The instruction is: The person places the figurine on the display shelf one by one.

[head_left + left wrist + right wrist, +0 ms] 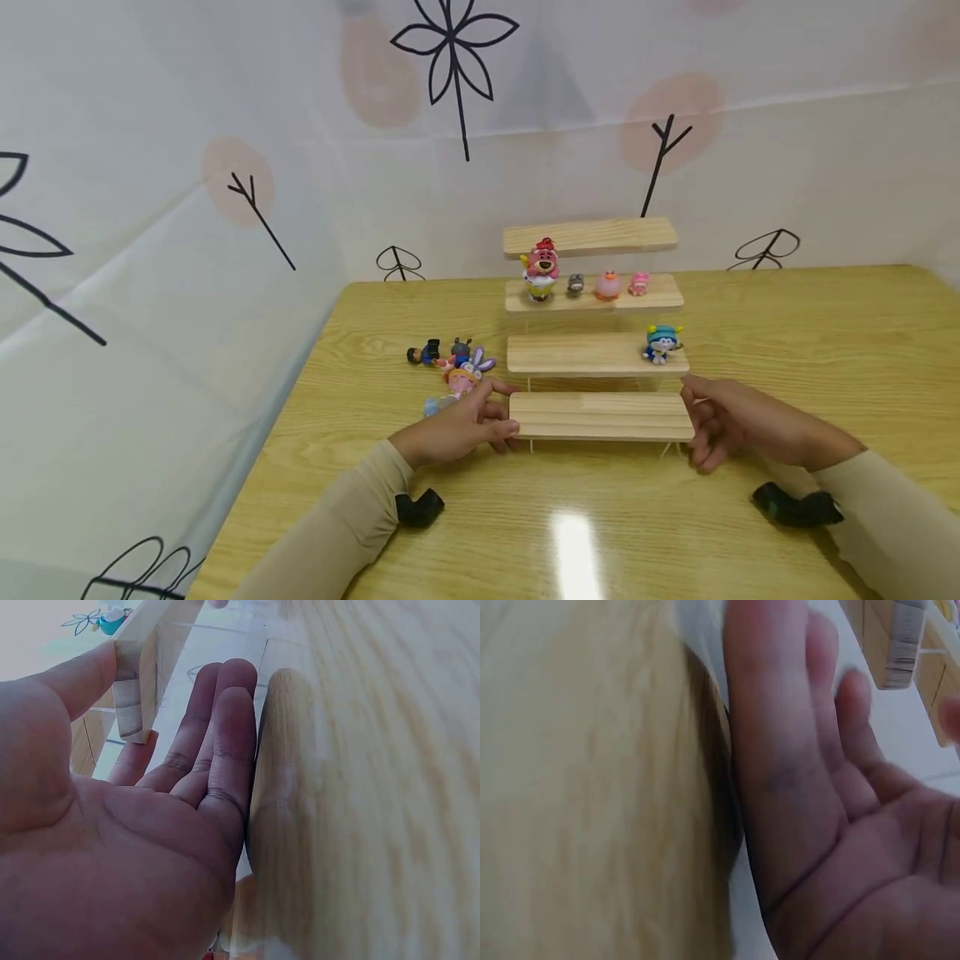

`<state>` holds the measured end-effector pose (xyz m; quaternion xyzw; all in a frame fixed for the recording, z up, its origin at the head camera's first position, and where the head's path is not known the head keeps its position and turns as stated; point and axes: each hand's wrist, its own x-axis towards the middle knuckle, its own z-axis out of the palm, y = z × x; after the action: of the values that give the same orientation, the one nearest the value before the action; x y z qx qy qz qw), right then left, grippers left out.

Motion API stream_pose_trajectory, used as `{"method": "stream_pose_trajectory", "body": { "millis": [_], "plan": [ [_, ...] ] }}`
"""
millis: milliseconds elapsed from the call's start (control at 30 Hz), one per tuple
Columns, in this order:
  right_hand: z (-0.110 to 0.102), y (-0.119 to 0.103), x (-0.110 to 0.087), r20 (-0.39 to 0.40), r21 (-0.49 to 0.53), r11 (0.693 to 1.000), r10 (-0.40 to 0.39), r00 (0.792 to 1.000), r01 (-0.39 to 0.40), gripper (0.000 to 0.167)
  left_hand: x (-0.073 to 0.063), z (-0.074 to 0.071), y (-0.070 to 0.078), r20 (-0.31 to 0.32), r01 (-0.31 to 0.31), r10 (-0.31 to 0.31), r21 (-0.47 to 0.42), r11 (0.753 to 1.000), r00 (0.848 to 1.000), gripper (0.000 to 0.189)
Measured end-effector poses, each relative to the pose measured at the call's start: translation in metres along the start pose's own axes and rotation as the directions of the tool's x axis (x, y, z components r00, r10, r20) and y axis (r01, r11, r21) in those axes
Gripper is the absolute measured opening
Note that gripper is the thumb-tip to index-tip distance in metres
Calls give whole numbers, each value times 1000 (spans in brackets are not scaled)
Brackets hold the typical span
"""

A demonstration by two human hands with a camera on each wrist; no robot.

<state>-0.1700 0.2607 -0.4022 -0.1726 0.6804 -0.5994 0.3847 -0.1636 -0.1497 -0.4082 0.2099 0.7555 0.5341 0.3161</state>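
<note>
A tiered wooden display stand (600,415) with clear supports stands on the table. My left hand (467,423) pinches the left end of its lowest board between thumb and index finger, the other fingers stretched out along the tabletop in the left wrist view. At the right end is my right hand (738,423), its fingers loosely bent. The right wrist view shows a gap between those fingers and the board end (904,645). A figurine in a teal hat (661,344) sits at the right of the second board. Higher up stand a pink bear figurine (541,271) and several small figurines.
Left of the stand, several toy figurines lie in a group, among them a dark-haired one (423,353) and a pink one with rabbit ears (463,375). My left hand partly covers this group. A patterned white cloth (570,167) hangs behind the wooden table (450,542).
</note>
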Motion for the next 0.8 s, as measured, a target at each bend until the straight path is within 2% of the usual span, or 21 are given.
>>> {"method": "stream_pose_trajectory", "body": {
  "millis": [100, 167, 267, 333, 467, 567, 667, 733, 800],
  "plan": [
    [0, 6, 1, 131, 123, 992, 18, 991, -35, 53, 0, 0, 0, -6, 12, -12, 12, 1000, 1000, 52],
    [1, 10, 2, 210, 176, 984, -11, 978, -26, 50, 0, 0, 0, -6, 14, -14, 15, 1000, 1000, 52],
    [4, 13, 4, 282, 215, 977, -60, 958, -2, 44, -1, 0, 0, -7, 10, -10, 11, 1000, 1000, 52],
    [5, 14, 5, 294, 207, 978, -95, 951, 33, 40, -2, 0, 0, -6, 10, -10, 0, 1000, 1000, 52],
    [8, 16, 6, 288, 145, 987, -111, 951, 71, 39, -4, -1, 1, 14, 20, -20, -11, 1000, 1000, 54],
    [9, 15, 6, 281, 87, 992, -112, 953, 91, 40, -9, -6, 8, 35, 30, -32, 57, 998, 999, 54],
    [10, 12, 5, 269, 34, 994, -108, 957, 102, 42, -17, -12, 23, 32, 5, -11, 179, 984, 999, 54],
    [9, 11, 4, 266, 19, 995, -103, 959, 102, 43, -23, -18, 35, 7, -26, 25, 247, 969, 1000, 53],
    [8, 11, 2, 273, 23, 995, -97, 957, 94, 43, -27, -23, 46, -45, -61, 77, 284, 957, 996, 51]
  ]
}}
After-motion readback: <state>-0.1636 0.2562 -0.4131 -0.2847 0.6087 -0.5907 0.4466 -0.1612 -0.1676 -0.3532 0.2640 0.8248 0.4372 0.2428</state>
